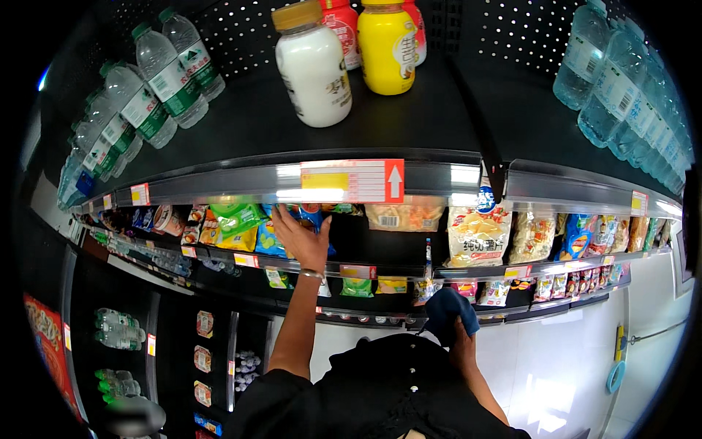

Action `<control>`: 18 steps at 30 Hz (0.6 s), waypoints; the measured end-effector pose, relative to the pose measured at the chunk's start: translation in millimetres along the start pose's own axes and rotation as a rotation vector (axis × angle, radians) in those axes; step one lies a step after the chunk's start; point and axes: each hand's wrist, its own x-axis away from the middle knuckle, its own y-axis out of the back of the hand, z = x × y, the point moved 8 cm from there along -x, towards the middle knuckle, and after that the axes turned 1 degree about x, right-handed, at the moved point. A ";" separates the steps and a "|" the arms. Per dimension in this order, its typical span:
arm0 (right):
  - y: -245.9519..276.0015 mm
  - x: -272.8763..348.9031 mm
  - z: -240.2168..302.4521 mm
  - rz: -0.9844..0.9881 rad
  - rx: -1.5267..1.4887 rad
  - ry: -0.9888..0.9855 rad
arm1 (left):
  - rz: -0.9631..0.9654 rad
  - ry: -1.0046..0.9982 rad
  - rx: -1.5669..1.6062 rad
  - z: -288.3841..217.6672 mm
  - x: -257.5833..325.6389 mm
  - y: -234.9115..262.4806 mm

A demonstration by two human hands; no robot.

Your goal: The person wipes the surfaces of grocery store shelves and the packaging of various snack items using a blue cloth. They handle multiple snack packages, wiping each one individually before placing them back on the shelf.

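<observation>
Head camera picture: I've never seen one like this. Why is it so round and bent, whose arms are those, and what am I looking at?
There is no robot here. A person wears a wide fisheye camera on the head, looking down, so straight edges curve; those are the person's own bare arms. The upper shelf carries a white bottle, a yellow bottle, and water bottles toward both ends. Below it are packaged snacks. The left hand is spread among colourful bags there; whether it grips one is unclear. The right hand holds a dark blue cloth.
</observation>
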 end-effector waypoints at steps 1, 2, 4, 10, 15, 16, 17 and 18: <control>-8.4 -1.0 3.9 0.026 -0.267 -0.147 | 0.015 0.109 0.023 20.2 -1.5 -4.7; -18.9 1.2 1.8 0.051 -0.532 -0.297 | 0.045 0.153 0.019 32.5 0.8 -9.9; -21.3 0.8 -6.7 0.029 -0.501 -0.295 | 0.110 0.235 0.029 41.1 1.6 -18.1; -23.8 7.8 4.5 0.038 -0.552 -0.209 | 0.069 0.255 0.071 48.9 6.8 -23.8; -17.3 13.3 9.0 -0.035 -0.651 -0.215 | 0.007 0.141 0.285 9.1 10.8 2.0; -17.0 13.1 6.3 -0.041 -0.645 -0.209 | 0.008 0.128 0.359 -2.8 13.3 2.8; -17.7 13.0 3.3 -0.036 -0.633 -0.208 | -0.007 0.072 0.450 -17.0 17.3 3.1; -18.9 12.5 -1.5 -0.026 -0.630 -0.209 | 0.024 0.068 0.515 -31.3 22.6 -1.5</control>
